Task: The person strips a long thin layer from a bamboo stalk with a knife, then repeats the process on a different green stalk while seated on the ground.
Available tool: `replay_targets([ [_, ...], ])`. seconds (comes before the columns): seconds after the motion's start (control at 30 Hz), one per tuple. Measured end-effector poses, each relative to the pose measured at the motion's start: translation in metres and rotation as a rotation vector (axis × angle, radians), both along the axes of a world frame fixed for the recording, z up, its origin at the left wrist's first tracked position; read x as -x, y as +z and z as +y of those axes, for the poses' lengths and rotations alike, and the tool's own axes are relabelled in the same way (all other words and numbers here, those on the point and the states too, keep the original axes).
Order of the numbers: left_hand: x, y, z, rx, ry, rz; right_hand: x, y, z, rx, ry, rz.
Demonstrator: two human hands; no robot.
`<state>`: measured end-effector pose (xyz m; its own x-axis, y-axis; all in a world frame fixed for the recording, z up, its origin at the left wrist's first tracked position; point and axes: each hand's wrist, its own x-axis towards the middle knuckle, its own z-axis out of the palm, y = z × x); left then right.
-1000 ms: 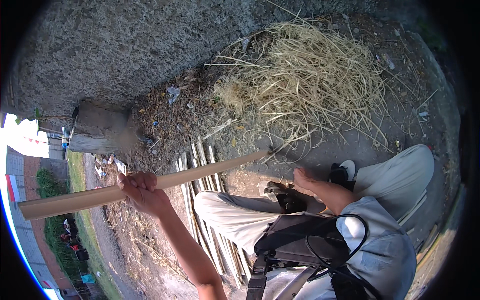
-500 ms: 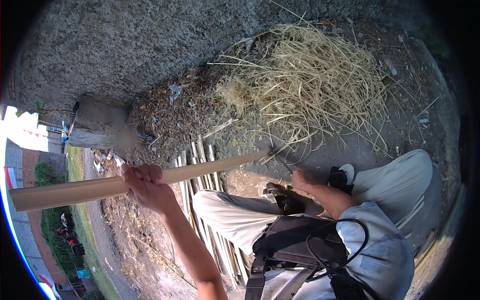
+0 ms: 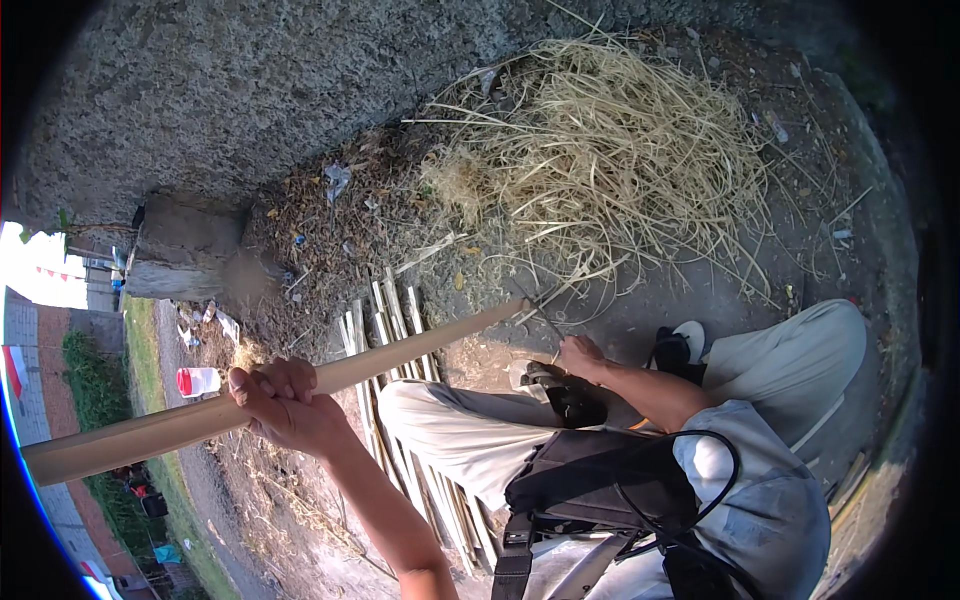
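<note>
A long pale strip of bamboo or wood (image 3: 420,347) slants across the view, its wide end at the far left and its narrow end near the middle. My left hand (image 3: 280,405) is closed around it toward the wide end. In my right hand (image 3: 583,358), closed, is a thin dark blade like a knife (image 3: 547,323), whose handle the fingers hide. The blade lies across the narrow tip of the strip, seemingly touching it. Just beyond the tip, thin curled shavings spread toward a big straw-coloured heap of shavings (image 3: 630,150).
Several pale slats (image 3: 455,505) lie on the ground beside and under my bent left leg (image 3: 440,425). A rough grey wall (image 3: 330,70) rises at the far side, with a concrete block (image 3: 190,240) at its foot. A red-and-white container (image 3: 198,381) stands beyond my left hand.
The strip's wide end has swung lower, and my left hand has shifted slightly left and down with it. My right hand and the blade have moved a little left. The red-and-white container has come into sight.
</note>
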<state>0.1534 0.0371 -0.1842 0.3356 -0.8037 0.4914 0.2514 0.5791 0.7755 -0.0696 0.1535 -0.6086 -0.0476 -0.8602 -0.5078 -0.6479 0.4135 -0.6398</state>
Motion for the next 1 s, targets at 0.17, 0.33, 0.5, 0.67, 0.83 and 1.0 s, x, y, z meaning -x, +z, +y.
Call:
replay_targets([
  [0.17,-0.022,-0.007,0.000,0.010,-0.004,-0.029,-0.012,0.065,-0.008,0.041,-0.031,-0.019],
  [0.33,-0.033,-0.013,0.003,0.050,-0.045,-0.013,0.000,0.006,0.002,0.059,-0.023,0.006],
  [0.5,-0.036,-0.013,0.001,0.059,-0.009,-0.038,-0.003,0.028,-0.003,0.028,-0.073,0.029],
  [0.67,-0.019,-0.001,0.001,-0.008,0.067,0.011,-0.003,0.031,0.006,-0.064,-0.063,0.003],
  [0.83,-0.019,-0.005,-0.003,-0.004,0.018,-0.023,0.004,-0.032,0.007,-0.060,0.068,0.103],
  [1.0,-0.029,-0.008,0.003,0.017,0.031,0.004,-0.016,-0.005,0.007,0.065,-0.187,0.004],
])
